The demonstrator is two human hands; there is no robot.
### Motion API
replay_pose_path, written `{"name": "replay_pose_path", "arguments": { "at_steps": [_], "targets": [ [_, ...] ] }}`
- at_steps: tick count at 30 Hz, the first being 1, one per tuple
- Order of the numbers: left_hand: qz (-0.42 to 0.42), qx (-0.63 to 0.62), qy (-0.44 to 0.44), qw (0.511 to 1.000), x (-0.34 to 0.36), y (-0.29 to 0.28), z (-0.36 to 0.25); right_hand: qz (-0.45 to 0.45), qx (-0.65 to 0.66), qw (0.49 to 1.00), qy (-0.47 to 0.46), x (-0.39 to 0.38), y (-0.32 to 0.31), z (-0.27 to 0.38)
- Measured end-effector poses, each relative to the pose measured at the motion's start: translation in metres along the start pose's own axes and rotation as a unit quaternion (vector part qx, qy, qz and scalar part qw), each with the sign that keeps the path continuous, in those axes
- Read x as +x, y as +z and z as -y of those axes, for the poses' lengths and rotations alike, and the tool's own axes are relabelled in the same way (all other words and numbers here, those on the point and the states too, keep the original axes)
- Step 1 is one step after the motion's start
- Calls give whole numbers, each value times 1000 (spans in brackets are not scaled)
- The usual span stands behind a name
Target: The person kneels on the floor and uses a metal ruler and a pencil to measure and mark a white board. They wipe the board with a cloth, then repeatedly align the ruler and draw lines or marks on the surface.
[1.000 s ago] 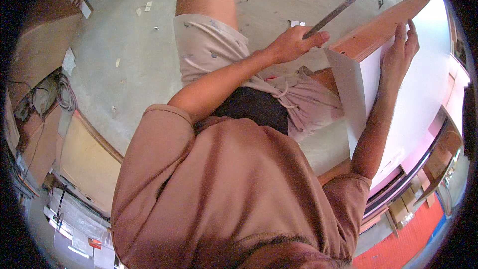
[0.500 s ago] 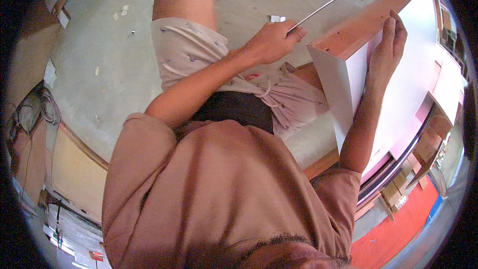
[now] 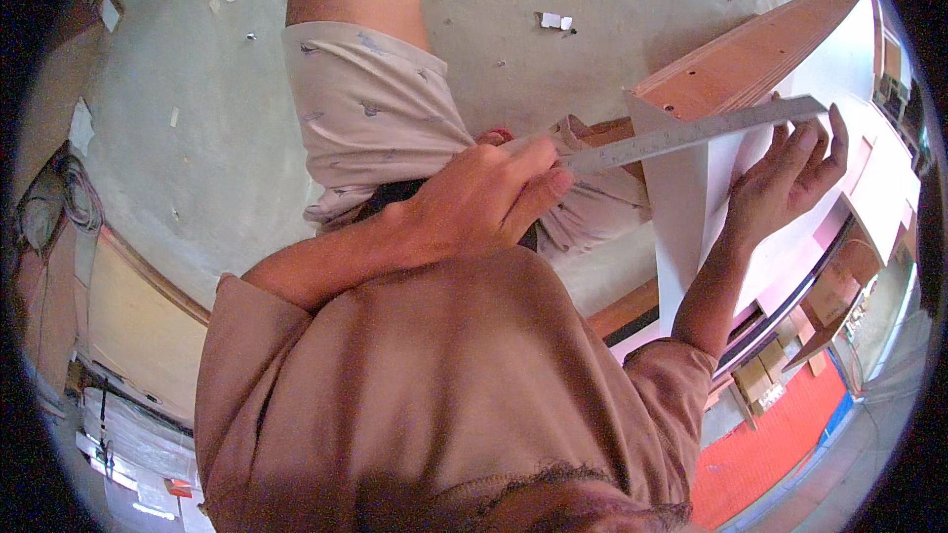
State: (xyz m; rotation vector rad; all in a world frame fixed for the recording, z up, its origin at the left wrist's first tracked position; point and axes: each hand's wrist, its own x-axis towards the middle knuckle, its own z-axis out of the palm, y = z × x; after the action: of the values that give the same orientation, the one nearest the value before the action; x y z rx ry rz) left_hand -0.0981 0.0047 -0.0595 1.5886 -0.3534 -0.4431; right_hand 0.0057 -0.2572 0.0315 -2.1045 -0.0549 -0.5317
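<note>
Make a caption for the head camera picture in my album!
A ruler in the left hand, its far end by the right hand.

Head fisheye; looks down; close above brown shirt; floor beyond

One ruler, two forearms and one cable coil.

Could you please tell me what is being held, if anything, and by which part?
The left hand holds a grey ruler by its near end; the right hand is at its far end, its grip unclear.
</note>
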Motion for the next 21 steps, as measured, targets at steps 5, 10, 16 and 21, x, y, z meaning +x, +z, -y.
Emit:
{"name": "replay_pose_path", "arguments": {
  "at_steps": [5, 10, 16, 21],
  "targets": [
    [58, -7, -47, 997, -10, -3, 3, 23, -16, 1000, 10, -6, -4, -1],
    [25, 2, -28, 999, -14, -5, 1, 15, 12, 1000, 16, -6, -2, -1],
    [33, 18, -32, 999, -12, -5, 2, 21, 35, 999, 23, -5, -5, -2],
    [27, 66, -19, 997, -17, -7, 3, 16, 40, 999, 15, -4, -5, -6]
  ]
}}
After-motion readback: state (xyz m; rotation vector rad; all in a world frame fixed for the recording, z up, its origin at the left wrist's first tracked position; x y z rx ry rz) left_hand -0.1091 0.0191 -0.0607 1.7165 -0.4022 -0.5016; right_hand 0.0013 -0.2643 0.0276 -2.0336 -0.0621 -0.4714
